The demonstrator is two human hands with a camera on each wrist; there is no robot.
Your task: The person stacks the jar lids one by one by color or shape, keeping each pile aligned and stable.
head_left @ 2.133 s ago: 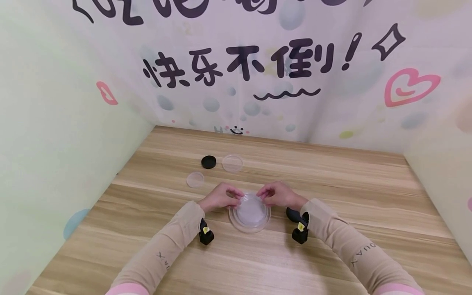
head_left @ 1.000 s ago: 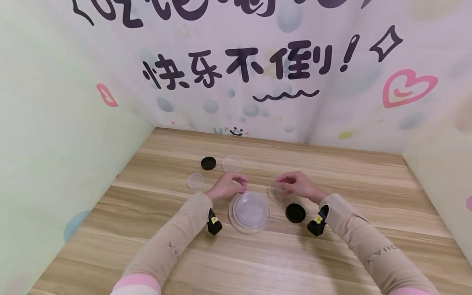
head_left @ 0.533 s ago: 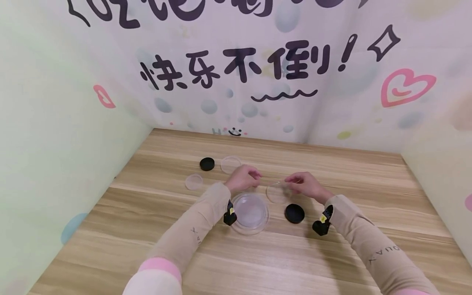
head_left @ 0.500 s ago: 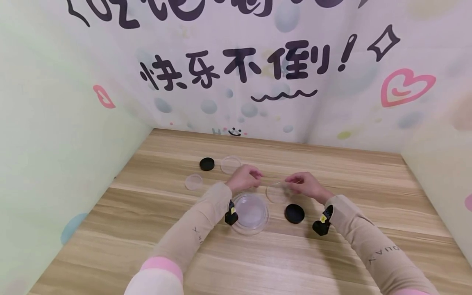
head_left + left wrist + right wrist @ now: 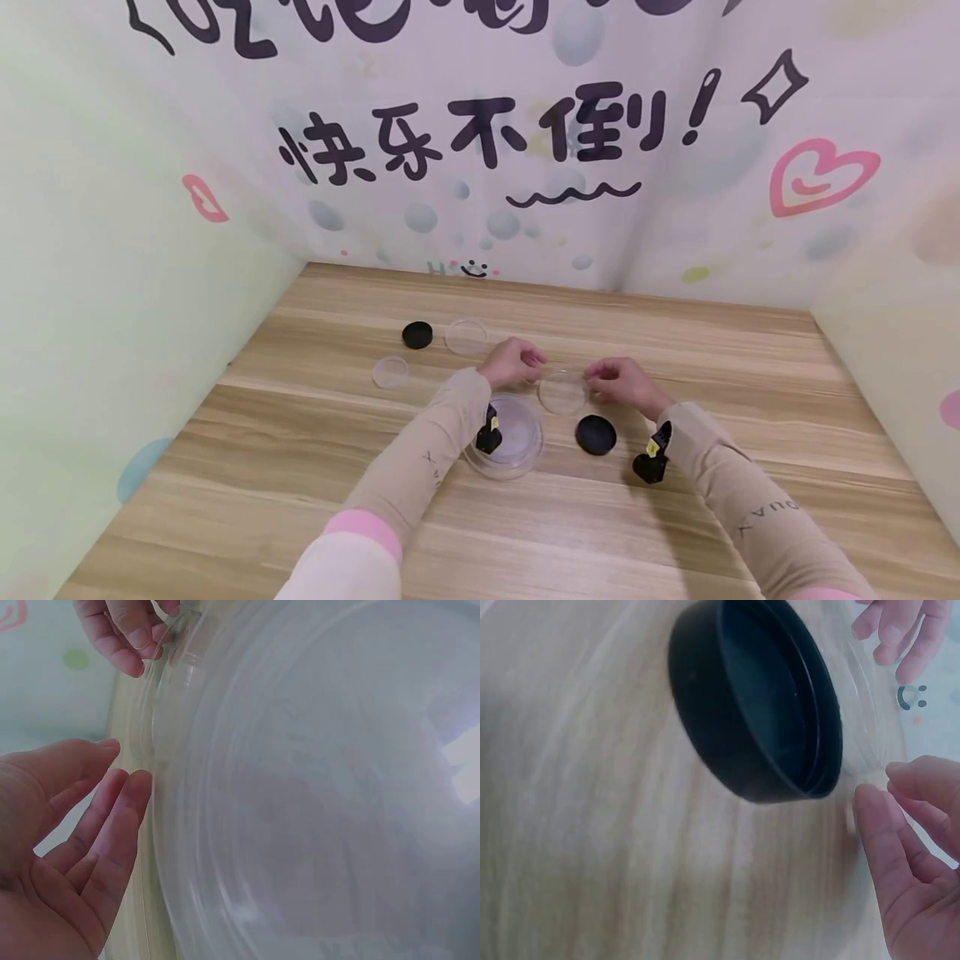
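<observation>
A thin clear disc (image 5: 562,393) lies flat between the two hands. My left hand (image 5: 513,362) is near its left side; in the left wrist view the left hand (image 5: 71,832) has thumb and fingers apart, holding nothing. My right hand (image 5: 622,384) is at the disc's upper right edge; in the right wrist view the right hand (image 5: 919,840) shows a gap between thumb and forefinger. Whether it touches the rim I cannot tell. Nearer me sits a stack of clear round dishes (image 5: 519,433), partly hidden by the left wrist camera. Beside it is a black round lid (image 5: 596,435), hollow side up.
At the back left of the wooden table (image 5: 675,533) lie a smaller black lid (image 5: 417,335), a clear disc (image 5: 466,335) and a smaller clear disc (image 5: 390,372). A printed cloth (image 5: 420,75) hangs behind the table.
My left hand has moved right from the dish stack to the clear disc's side. My right hand carried that disc off to the right earlier; now its fingers are spread slightly at the rim.
</observation>
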